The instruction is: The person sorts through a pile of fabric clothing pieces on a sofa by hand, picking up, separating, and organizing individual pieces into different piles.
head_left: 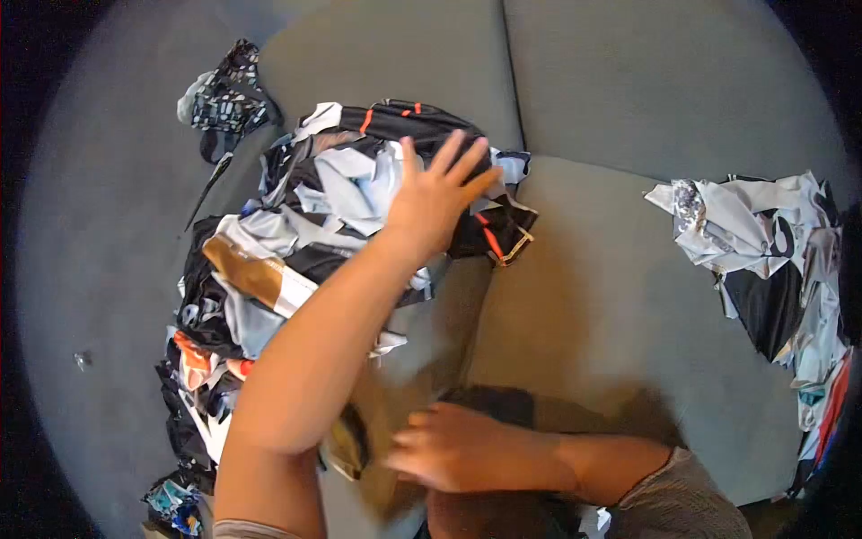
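Filling most of the view is a grey padded sofa (611, 296), with dark seams between its sections. Biggest thing on it is a messy heap of fabric (350, 184), which is what the left hand (431, 193) is on or right over. It's mostly black, white and pale grey stuff, all tangled and overlapping, and it trails down toward the bottom of the view, where some orange shows. Next size down is a second pile (736, 211) near the right edge, well apart from the first, white and grey with some black.

As for the hands, the left one is wide open, palm down, fingers fanned out near the top of the heap. No fabric looks pinched in it, though I honestly can't tell how hard it's pressing, if at all. The right hand (462, 449) is lower down, well apart from the left, and motion blur gets it. Can't tell if those fingers are open or closed, or if they've got hold of anything.

Smaller bits: a black piece with orange stripes (386, 121) along the top of the heap, a brown piece (247, 269) on its left part, and a patterned dark item (229, 103) lying just beyond its upper left.
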Available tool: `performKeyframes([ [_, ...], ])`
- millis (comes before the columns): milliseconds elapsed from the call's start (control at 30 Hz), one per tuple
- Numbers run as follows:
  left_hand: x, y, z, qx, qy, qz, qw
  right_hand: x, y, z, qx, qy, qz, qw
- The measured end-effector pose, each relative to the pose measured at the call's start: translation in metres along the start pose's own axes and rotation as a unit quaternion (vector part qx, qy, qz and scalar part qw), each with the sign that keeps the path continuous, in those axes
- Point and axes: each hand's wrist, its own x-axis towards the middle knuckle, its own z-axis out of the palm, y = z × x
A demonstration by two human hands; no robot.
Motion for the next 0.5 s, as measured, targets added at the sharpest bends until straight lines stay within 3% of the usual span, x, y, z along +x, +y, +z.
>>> performKeyframes([
  [133, 0.066, 0.02, 0.078, 0.101, -0.093, 0.116, 0.984, -0.02, -0.001, 0.01, -0.032, 0.127, -0.006, 0.991],
  [233, 0.082, 0.007, 0.079, 0.117, -0.055, 0.161, 0.978, -0.028, 0.005, 0.005, -0.023, 0.121, 0.011, 0.992],
  [300, 0.074, -0.025, 0.076, 0.102, -0.277, 0.12, 0.948, -0.025, 0.006, 0.0, -0.023, 0.112, 0.012, 0.993],
  [367, 0.04, -0.079, 0.08, 0.089, -0.319, 0.024, 0.943, -0.026, 0.006, 0.001, -0.033, 0.111, 0.016, 0.993],
  [467, -0.048, -0.158, 0.046, 0.103, -0.259, -0.074, 0.957, -0.027, 0.004, 0.01, -0.07, 0.101, 0.039, 0.992],
  [500, -0.073, -0.183, 0.046, 0.11, -0.352, -0.21, 0.906, -0.026, 0.003, 0.012, -0.069, 0.104, 0.032, 0.992],
])
